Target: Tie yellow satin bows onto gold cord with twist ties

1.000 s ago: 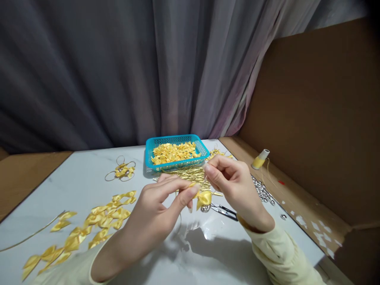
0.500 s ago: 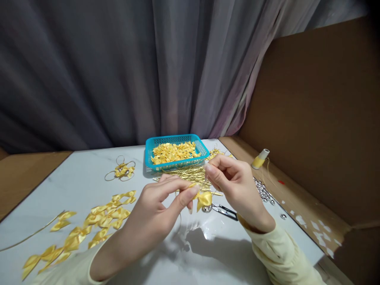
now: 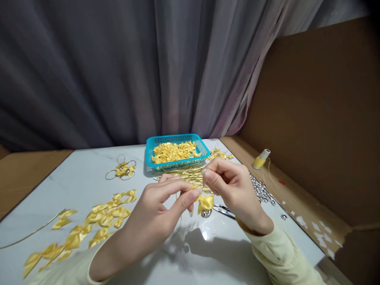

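My left hand (image 3: 163, 202) pinches a yellow satin ribbon bow (image 3: 205, 202) between thumb and forefinger. A round silver bell or bead (image 3: 206, 213) hangs just under the bow's right loop. To the right and slightly higher, my right hand (image 3: 230, 190) is closed in a pinch. A thin, pale sliver shows at its fingertips, too fine to name. A thin cord loop (image 3: 180, 217) hangs below my left fingers. Behind the right hand, partly covered by it, lies a pair of thread snips (image 3: 225, 211).
Behind the hands stands a blue basket (image 3: 148, 158) of small yellow bows, with gold cords (image 3: 187, 173) in front. Loose bows (image 3: 103, 213) lie left, near a finished bow piece (image 3: 124, 170). Silver beads (image 3: 261, 190) and a yellow thread spool (image 3: 260, 159) are at right, beside a cardboard wall (image 3: 320, 118).
My right hand has shifted slightly left and down, closer to the bow. The left hand keeps its pinch nearly unmoved. The view has shifted a little.
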`<state>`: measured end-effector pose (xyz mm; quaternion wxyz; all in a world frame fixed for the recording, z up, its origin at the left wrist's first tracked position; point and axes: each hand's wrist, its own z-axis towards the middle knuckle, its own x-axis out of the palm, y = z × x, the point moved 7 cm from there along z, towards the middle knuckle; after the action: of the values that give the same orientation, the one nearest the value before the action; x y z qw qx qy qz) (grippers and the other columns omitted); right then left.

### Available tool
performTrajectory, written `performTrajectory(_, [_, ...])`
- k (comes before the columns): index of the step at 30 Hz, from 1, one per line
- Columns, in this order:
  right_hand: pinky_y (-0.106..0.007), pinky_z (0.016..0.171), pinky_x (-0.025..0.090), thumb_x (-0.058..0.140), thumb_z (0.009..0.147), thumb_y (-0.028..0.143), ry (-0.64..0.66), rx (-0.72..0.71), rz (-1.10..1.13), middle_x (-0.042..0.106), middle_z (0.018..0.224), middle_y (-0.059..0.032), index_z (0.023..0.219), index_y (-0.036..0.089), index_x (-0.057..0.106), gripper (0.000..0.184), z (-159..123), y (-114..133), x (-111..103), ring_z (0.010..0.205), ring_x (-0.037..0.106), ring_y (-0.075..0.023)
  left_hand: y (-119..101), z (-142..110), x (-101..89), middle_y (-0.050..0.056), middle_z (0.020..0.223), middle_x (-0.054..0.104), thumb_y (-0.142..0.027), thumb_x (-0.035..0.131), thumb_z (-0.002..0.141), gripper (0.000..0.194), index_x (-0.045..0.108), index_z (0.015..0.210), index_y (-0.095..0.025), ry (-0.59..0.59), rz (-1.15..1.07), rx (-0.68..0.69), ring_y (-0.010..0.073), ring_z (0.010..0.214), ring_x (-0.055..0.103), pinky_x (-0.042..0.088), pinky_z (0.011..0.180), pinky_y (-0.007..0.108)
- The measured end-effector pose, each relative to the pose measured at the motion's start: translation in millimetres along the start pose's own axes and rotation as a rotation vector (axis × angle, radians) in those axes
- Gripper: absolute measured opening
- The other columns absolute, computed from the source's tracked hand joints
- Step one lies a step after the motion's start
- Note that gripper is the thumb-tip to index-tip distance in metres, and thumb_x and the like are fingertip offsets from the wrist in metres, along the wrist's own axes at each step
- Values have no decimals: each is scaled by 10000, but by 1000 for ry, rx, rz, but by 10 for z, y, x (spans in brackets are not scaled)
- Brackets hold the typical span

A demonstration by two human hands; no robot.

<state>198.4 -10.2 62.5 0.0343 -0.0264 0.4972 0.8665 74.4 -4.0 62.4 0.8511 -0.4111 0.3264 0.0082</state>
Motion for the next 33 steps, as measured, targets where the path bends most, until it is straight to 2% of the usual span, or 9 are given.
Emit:
performTrajectory(13, [-196, 417, 252, 590, 790, 200, 80, -108, -129, 395, 493, 54, 587, 150, 498, 229, -18, 101, 23, 451, 328, -54, 15, -10, 17, -73, 583, 543, -212, 503, 850, 286, 528, 566, -193, 60, -49, -69, 93, 660, 508, 357, 666, 212])
performTrajectory(21, [-188, 410, 242, 571, 817, 254, 205, 32, 75, 397, 508, 57, 595, 152, 489, 257, 27, -33, 79, 446, 315, -47, -20, -24, 14, -64, 578, 549, -226, 507, 848, 316, 518, 534, -183, 82, -43, -111, 87, 662, 526, 374, 624, 181])
performTrajectory(33, [-173, 391, 206, 572, 827, 298, 273, 171, 285, 362, 483, 71, 603, 153, 467, 287, 36, -185, 150, 421, 261, -34, 11, -17, 8, -41, 573, 553, -278, 501, 843, 323, 529, 535, -186, 92, -35, -168, 109, 673, 520, 385, 542, 167])
